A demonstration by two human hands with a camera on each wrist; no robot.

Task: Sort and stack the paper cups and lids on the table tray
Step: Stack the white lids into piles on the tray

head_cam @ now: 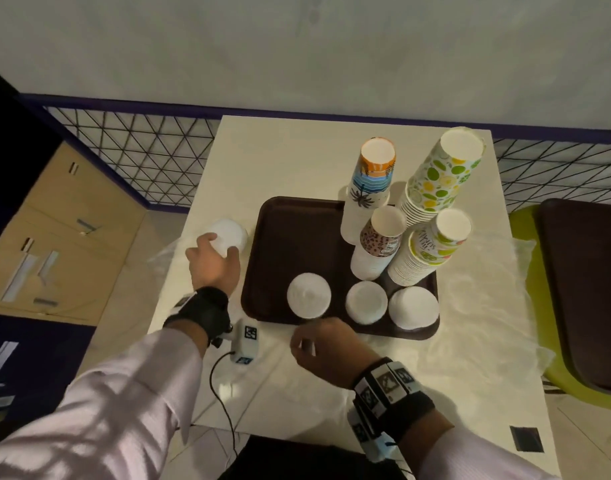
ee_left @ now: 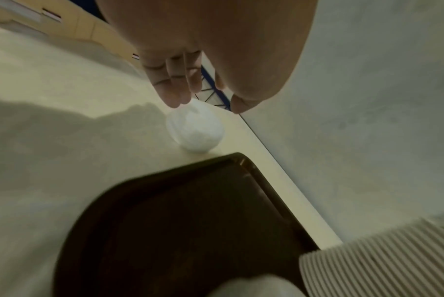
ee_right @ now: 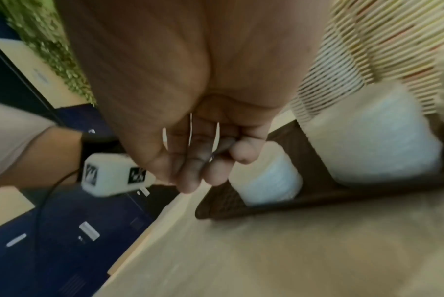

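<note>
Done: four cup stacks (head_cam: 415,216) stand at the tray's (head_cam: 290,237) far right corner; three lid piles (head_cam: 363,303) line its near edge.
Left: one lid pile (head_cam: 228,235) sits on the counter (head_cam: 280,140), just beside the tray's left edge.
Left grip (head_cam: 212,263): fingers reach over that pile; holding it or not, cannot tell.
Right grip (head_cam: 323,348): loosely curled, holding nothing, by the tray's near edge.

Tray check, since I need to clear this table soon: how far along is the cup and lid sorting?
Done: four cup stacks and three lid stacks stand on the tray. In hand: the left hand reaches the lid stack beside the tray. The right hand holds nothing.
</note>
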